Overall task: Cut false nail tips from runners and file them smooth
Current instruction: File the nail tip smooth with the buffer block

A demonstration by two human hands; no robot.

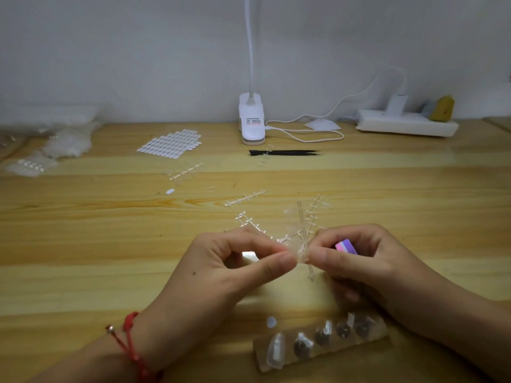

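Observation:
Low in the middle of the head view, my left hand (pixel 235 261) pinches a clear false nail tip (pixel 297 254) between thumb and forefinger. That tip sits on a clear plastic runner (pixel 303 230) that rises up and away from my fingers. My right hand (pixel 365 258) pinches the same runner from the right side. A small pink and purple nail file (pixel 347 246) is tucked in its curled fingers. Near the front edge lies a cardboard strip (pixel 373 340) with several clear nail tips stuck upright on dark blobs.
Bare runners (pixel 244 199) lie on the wooden table behind my hands. Further back are a sheet of white adhesive tabs (pixel 171 143), black tweezers (pixel 284 152), a white clip lamp (pixel 251 120) with its cable, a power strip (pixel 406 124), and bags of nail tips (pixel 63 142) at left.

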